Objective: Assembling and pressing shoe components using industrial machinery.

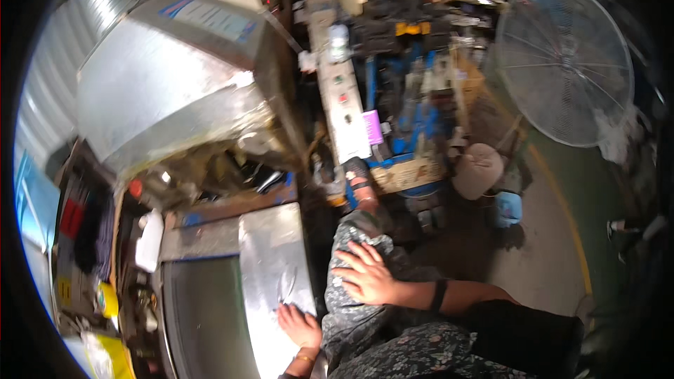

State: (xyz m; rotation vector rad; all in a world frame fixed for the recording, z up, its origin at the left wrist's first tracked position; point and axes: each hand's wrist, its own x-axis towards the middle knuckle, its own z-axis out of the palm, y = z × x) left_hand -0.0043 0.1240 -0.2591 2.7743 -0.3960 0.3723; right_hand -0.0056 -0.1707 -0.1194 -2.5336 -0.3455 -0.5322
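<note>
My left hand [300, 327] rests on a bright metal ledge [270, 238], fingers stretched out and apart. A thin curved shape [288, 282], too blurred to name, shows on the metal just ahead of its fingertips. My right hand [366, 277] lies flat with spread fingers on my raised leg, over dark floral-patterned trousers [421, 347]. Neither hand holds anything. The sandalled foot [357, 170] of that leg is propped at the low end of a long pale panel [330, 77] with coloured buttons.
A large metal hood [161, 77] stands at the left, above a dark flat panel [207, 316]. A white plastic jug [149, 240] sits beside it. On the right are a round fan [565, 63], a pale bucket [479, 170] and a small blue container [507, 208]. Machinery fills the far middle.
</note>
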